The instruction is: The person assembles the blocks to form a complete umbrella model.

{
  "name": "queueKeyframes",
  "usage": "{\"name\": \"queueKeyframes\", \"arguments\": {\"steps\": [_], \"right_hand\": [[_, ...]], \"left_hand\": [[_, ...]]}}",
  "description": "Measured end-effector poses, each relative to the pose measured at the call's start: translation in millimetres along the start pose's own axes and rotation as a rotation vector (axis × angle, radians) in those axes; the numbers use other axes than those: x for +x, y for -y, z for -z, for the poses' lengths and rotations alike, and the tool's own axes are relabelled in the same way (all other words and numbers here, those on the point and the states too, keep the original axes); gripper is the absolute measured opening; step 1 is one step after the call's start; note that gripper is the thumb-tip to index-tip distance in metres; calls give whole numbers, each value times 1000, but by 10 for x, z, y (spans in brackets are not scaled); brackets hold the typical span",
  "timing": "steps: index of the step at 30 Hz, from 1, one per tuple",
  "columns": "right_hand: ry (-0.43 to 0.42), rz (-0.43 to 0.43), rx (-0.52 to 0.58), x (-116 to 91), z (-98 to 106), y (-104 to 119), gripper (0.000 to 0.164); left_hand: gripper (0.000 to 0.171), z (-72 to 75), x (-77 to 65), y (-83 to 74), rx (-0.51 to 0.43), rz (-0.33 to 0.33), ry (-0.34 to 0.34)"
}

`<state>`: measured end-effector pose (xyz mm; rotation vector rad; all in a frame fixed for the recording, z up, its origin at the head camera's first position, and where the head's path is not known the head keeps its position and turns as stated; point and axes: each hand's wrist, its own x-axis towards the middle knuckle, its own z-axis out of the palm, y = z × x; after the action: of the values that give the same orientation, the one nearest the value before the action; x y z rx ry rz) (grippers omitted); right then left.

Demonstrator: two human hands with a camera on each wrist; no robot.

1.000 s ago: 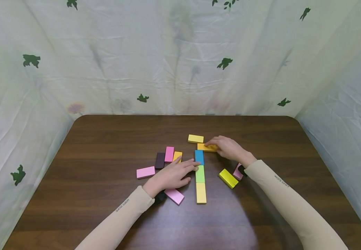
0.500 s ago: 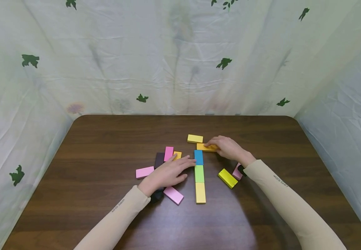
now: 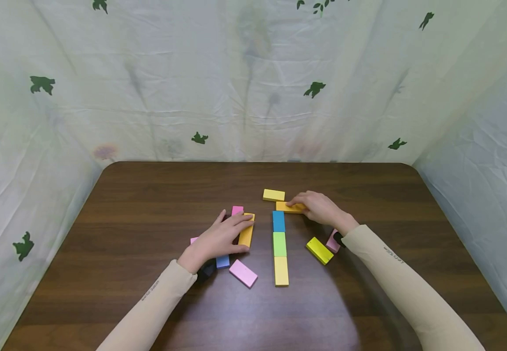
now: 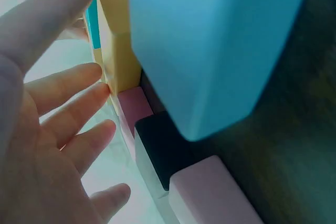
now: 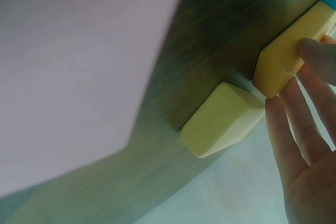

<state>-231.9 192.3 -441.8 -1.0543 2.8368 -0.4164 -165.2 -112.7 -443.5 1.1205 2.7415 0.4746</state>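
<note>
The right grip [image 3: 322,208] is clamped on an amber block [image 3: 283,207], probably to steady it against the blue block [image 3: 278,221] just left of that grip, while the left grip [image 3: 213,240], fingers apart, spans an orange block [image 3: 246,236] under its fingertips.

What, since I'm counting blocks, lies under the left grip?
Partly beneath the left grip: an orange block, hot pink block, blue block, plus black block and pale pink block, clearer in the left wrist view. Anything else there is covered.
</note>
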Motion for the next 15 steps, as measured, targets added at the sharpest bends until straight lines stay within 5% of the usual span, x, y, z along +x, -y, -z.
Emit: {"name": "queueKeyframes", "arguments": {"steps": [15], "right_hand": [[-3, 3, 11, -1, 3, 4, 44]], "left_hand": [[55, 14, 98, -48, 58, -14, 58]]}}
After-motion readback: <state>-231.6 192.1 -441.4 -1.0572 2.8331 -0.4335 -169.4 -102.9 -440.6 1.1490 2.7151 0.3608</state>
